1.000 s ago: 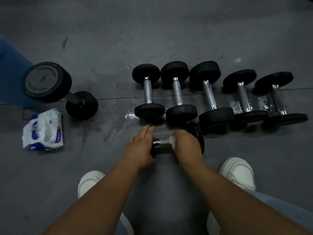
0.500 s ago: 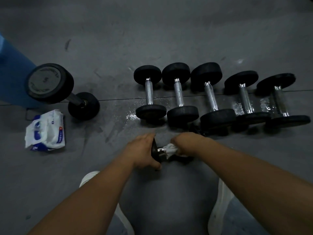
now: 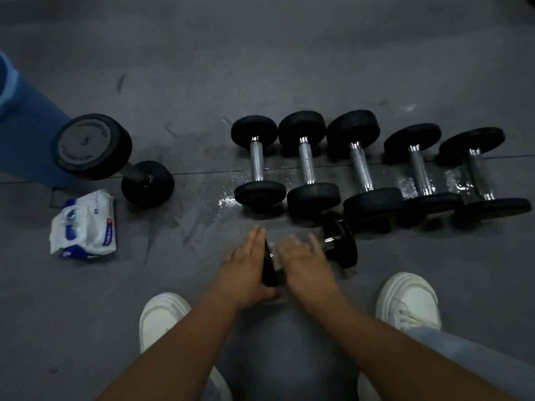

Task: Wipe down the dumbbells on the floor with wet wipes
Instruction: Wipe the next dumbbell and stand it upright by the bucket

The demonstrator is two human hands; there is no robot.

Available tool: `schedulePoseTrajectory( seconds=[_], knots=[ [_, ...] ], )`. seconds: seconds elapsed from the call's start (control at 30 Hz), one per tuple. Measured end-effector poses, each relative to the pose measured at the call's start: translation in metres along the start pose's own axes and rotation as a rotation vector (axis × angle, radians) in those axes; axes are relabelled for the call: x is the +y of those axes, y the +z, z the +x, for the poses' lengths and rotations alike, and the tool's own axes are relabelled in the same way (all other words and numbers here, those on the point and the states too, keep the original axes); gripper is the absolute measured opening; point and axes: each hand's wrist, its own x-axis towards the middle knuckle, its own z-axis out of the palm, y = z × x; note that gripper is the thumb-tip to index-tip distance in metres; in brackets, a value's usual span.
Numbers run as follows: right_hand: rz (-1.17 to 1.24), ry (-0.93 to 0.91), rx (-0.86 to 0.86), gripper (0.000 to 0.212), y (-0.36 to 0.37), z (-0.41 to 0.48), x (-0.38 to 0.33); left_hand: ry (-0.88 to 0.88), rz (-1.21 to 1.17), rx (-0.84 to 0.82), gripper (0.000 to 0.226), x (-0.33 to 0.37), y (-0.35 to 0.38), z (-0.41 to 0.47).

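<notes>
Bracing dumbbell (image 3: 344, 241) with left hand (image 3: 246, 267), fingers (image 3: 256, 235) flat together; right hand (image 3: 307, 261) too blurred to judge. Could roll on wet floor (image 3: 202, 215).

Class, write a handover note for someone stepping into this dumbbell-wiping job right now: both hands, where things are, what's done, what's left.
Left hand: fingers straight, bracing the left head of the small dumbbell, which lies crosswise in front of the row.
Right hand: laid over its handle, blurred; grip and wipe cannot be made out.
Row of five dumbbells: just beyond, with wet patches on the floor around them.
Large dumbbell: far left, tilted, with the wipes pack beside it.
Done: unclear; the wet floor hints the row was wiped.
Left: finish this one, then probably the large one.
</notes>
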Motion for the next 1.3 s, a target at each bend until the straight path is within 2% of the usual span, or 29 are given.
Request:
schedulePoseTrajectory(
  seconds=[0.07,0.1,0.2,0.33,0.47,0.6,0.73,0.83,0.9,0.97,1.03,1.1,1.2,1.27,1.3],
  knots=[
    [-0.004,0.141,-0.004,0.058,-0.002,-0.006,0.007,-0.036,0.028,0.023,0.134,0.001,0.004,0.002],
    [-0.001,0.154,-0.029,0.059,-0.002,-0.008,0.003,-0.047,0.023,0.035,0.132,0.0,0.005,0.005],
    [-0.043,-0.042,-0.057,0.058,-0.001,-0.003,-0.008,-0.066,-0.015,0.012,0.125,-0.002,-0.001,0.013],
    [-0.034,0.1,-0.053,0.058,-0.012,0.005,0.017,-0.088,-0.048,-0.046,0.129,-0.006,-0.008,0.023],
    [-0.062,-0.206,-0.1,0.051,-0.014,0.014,0.021,-0.06,0.021,-0.046,0.123,-0.006,-0.018,0.026],
    [-0.146,-0.062,-0.2,0.039,-0.019,0.035,0.035,-0.018,0.08,0.051,0.119,0.001,-0.015,0.02],
    [-0.166,-0.073,-0.221,0.03,-0.019,0.042,0.029,-0.007,0.23,0.112,0.122,0.013,0.006,0.002],
    [-0.091,-0.111,-0.449,0.033,-0.027,0.052,0.037,0.035,0.282,0.07,0.124,0.005,-0.002,0.01],
    [-0.015,-0.123,-0.62,0.033,-0.03,0.049,0.04,0.043,0.197,-0.056,0.129,-0.002,-0.014,0.018],
    [0.052,-0.084,-0.678,0.031,-0.027,0.042,0.042,0.049,0.118,-0.154,0.131,-0.006,-0.021,0.019],
    [0.106,-0.051,-0.622,0.025,-0.02,0.035,0.041,0.065,0.068,-0.159,0.13,-0.008,-0.02,0.014],
    [0.131,-0.016,-0.474,0.02,-0.016,0.026,0.036,0.081,-0.006,-0.102,0.123,-0.009,-0.017,0.009],
    [0.095,0.153,-0.157,0.038,-0.002,0.0,0.022,0.086,-0.003,-0.024,0.115,-0.004,-0.009,0.004],
    [0.08,0.292,-0.011,0.048,0.008,-0.02,-0.001,0.079,0.07,-0.025,0.122,0.002,-0.002,0.0],
    [0.128,0.303,0.041,0.05,0.012,-0.024,-0.011,0.072,0.103,-0.022,0.124,0.004,0.002,-0.001]
  ],
)
